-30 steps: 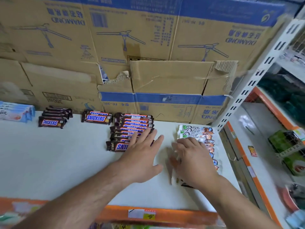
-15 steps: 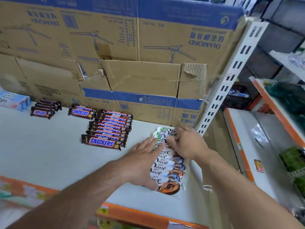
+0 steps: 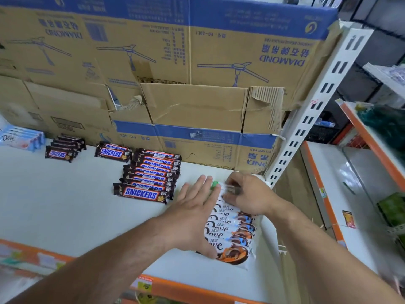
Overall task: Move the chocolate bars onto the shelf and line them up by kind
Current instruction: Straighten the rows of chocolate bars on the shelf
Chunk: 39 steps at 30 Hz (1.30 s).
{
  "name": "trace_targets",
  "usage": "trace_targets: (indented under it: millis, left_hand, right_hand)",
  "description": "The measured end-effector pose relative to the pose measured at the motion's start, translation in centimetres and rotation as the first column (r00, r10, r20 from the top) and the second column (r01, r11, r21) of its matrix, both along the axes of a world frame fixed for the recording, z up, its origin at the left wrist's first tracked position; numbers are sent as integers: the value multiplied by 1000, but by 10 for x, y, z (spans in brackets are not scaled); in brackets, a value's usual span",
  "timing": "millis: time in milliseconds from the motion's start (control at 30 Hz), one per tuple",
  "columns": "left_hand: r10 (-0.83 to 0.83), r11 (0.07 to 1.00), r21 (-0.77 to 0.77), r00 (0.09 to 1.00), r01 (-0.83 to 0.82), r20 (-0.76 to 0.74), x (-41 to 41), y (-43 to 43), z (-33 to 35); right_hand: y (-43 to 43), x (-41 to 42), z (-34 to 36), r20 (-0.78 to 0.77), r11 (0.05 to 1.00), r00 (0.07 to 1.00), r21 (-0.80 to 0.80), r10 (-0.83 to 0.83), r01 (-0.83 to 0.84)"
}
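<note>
On the white shelf a row of white Dove bars runs from front to back at the right end. My left hand lies flat with straight fingers against the row's left side. My right hand rests with curled fingers on the far bars, fingertips on their wrappers. A stack of brown Snickers bars sits just left of my left hand. Two smaller Snickers groups lie further left, and blue Dove bars at the far left.
Cardboard fan boxes stand along the back of the shelf. A white slotted upright rises at the shelf's right end. The orange front edge carries price tags. Another orange-edged shelf with goods stands to the right.
Both hands stay on the white Dove row, the right one now a little further back on the far bars. The view has shifted slightly.
</note>
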<state>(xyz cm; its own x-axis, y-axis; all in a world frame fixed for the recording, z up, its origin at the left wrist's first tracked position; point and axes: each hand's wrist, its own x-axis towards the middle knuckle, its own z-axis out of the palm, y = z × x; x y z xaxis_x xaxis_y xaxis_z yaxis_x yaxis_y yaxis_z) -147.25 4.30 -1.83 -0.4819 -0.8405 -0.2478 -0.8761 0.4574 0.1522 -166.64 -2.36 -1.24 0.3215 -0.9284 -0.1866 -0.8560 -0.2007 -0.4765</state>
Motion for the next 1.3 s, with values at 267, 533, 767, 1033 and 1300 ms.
trace_targets:
  millis: [267,533,767,1033,1300]
  left_hand:
    - [-93,993,-68,996,93,-7,0,3,-2]
    - [-19,1000,5,996,20,-92,8,-30,-3]
    - [-11,1000,-6,989,10,-151,4,-25,-13]
    - [3,991,128,969,30,-248,21,-28,-3]
    - [13,987,161,975,24,-224,51,-13,3]
  right_hand:
    - [37,4,-3,214,999,976,-13,44,-42]
    - [55,17,-18,573,873,669,199,-473,446]
    - [65,32,-25,661,827,529,273,-532,491]
    - [69,15,-19,429,947,844,167,-321,275]
    - [69,5,-21,320,978,931,161,-176,130]
